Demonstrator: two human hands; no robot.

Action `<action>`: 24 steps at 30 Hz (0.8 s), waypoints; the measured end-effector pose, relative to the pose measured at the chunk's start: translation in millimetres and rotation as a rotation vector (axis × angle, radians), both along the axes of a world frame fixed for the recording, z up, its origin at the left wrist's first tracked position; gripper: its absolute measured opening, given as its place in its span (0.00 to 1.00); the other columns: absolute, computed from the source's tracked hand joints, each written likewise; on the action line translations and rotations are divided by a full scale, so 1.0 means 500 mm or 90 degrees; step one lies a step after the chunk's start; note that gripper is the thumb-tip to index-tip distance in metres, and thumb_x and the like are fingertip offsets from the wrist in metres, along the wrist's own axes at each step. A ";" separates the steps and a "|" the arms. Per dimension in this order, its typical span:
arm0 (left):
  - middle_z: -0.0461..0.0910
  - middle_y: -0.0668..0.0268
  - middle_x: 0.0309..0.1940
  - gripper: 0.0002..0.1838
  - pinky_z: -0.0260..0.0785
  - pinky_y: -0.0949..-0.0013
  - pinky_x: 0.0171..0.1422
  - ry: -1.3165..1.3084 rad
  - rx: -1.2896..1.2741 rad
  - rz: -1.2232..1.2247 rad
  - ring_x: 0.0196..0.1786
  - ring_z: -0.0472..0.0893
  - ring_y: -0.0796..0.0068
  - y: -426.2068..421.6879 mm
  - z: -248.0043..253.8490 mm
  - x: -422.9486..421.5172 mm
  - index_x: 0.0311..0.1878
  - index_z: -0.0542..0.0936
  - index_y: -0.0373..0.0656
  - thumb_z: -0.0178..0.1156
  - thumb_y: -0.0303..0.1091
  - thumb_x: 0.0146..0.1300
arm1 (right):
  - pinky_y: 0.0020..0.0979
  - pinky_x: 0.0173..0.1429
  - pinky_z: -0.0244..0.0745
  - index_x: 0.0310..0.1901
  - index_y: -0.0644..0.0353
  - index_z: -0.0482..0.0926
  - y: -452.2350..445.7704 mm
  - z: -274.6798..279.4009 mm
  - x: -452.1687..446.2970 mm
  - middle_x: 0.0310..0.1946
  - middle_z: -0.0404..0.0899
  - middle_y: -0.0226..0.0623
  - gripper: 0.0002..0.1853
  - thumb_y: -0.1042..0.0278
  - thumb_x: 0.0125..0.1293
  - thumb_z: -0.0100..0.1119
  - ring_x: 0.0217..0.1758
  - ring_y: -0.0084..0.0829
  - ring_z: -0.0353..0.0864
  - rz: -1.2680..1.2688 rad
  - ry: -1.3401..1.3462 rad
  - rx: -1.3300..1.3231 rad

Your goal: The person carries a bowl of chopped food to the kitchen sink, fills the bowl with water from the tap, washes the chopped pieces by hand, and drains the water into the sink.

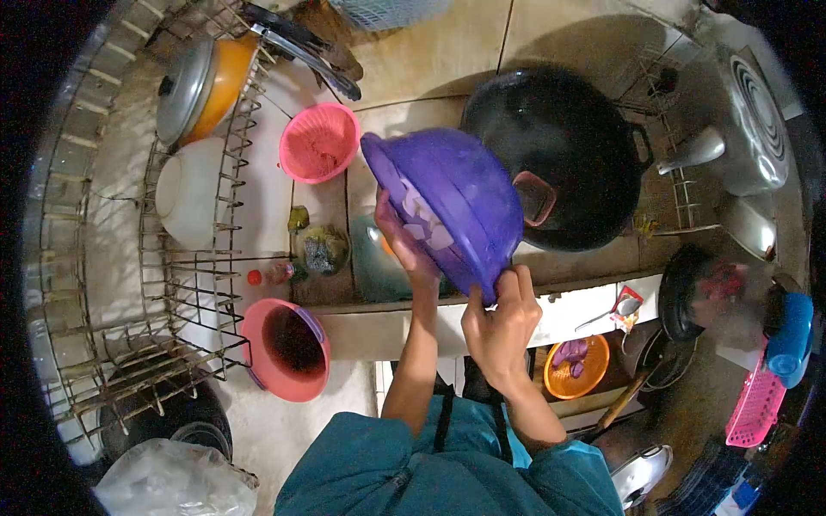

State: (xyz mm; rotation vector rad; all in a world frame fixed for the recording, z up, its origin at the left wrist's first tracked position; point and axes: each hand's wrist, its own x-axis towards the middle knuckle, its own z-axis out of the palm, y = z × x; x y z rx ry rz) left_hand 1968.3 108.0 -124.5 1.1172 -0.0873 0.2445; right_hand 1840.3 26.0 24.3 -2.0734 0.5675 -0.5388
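A purple plastic basin (456,172) is tilted steeply on its side above the counter, its mouth turned toward the lower left. Several whitish cut pieces (422,219) lie inside near the lower rim; their kind is unclear. My left hand (409,245) is at the basin's mouth, palm against the rim beside the pieces, and some of its fingers are hidden. At the near end of the rim, my right hand (503,322) pinches the edge with bent fingers. Just behind the basin stands a large black wok (559,155), partly covered by it.
Left on the counter are a pink basket (318,142), a plastic-wrapped bundle (323,249) and a red-capped bottle (271,273). A pink basin (314,387) holds dark liquid. An orange basket (552,383) contains purple pieces. Wire racks (232,215) and a metal kettle (744,129) flank the counter.
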 end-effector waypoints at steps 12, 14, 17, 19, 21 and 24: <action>0.50 0.55 0.75 0.38 0.37 0.55 0.80 -0.060 0.061 0.029 0.78 0.49 0.59 -0.050 0.129 0.028 0.73 0.57 0.40 0.46 0.58 0.69 | 0.48 0.32 0.70 0.27 0.70 0.70 -0.018 0.108 0.013 0.29 0.73 0.54 0.07 0.81 0.50 0.60 0.29 0.58 0.76 -0.005 -0.088 -0.052; 0.48 0.53 0.76 0.38 0.35 0.55 0.80 -0.092 0.085 0.024 0.79 0.47 0.58 -0.051 0.141 0.030 0.74 0.56 0.39 0.48 0.55 0.69 | 0.49 0.33 0.70 0.27 0.70 0.71 -0.022 0.121 0.013 0.29 0.73 0.54 0.07 0.80 0.50 0.60 0.30 0.58 0.76 -0.003 -0.095 -0.064; 0.46 0.51 0.77 0.35 0.35 0.54 0.80 -0.093 0.201 0.046 0.79 0.45 0.55 -0.045 0.151 0.025 0.73 0.59 0.39 0.47 0.52 0.70 | 0.49 0.34 0.69 0.26 0.71 0.72 -0.028 0.114 0.025 0.28 0.73 0.55 0.06 0.80 0.51 0.59 0.30 0.59 0.77 -0.029 -0.088 -0.077; 0.45 0.49 0.77 0.34 0.35 0.53 0.80 -0.083 0.282 0.068 0.80 0.44 0.53 -0.036 0.142 0.018 0.73 0.60 0.39 0.47 0.51 0.71 | 0.49 0.34 0.69 0.25 0.71 0.72 -0.034 0.098 0.032 0.27 0.74 0.56 0.05 0.80 0.51 0.59 0.30 0.59 0.77 -0.037 -0.084 -0.080; 0.44 0.47 0.77 0.32 0.35 0.51 0.80 -0.052 0.380 0.071 0.80 0.43 0.50 -0.030 0.157 0.004 0.73 0.60 0.40 0.45 0.50 0.73 | 0.48 0.34 0.69 0.23 0.72 0.72 -0.039 0.077 0.039 0.26 0.74 0.56 0.05 0.80 0.51 0.58 0.30 0.58 0.77 -0.037 -0.078 -0.078; 0.43 0.45 0.77 0.32 0.35 0.49 0.80 -0.030 0.430 0.077 0.80 0.42 0.48 -0.024 0.132 -0.004 0.73 0.60 0.41 0.43 0.51 0.74 | 0.48 0.34 0.69 0.22 0.72 0.72 -0.033 0.058 0.043 0.25 0.75 0.56 0.06 0.80 0.51 0.58 0.30 0.58 0.77 -0.046 -0.065 -0.068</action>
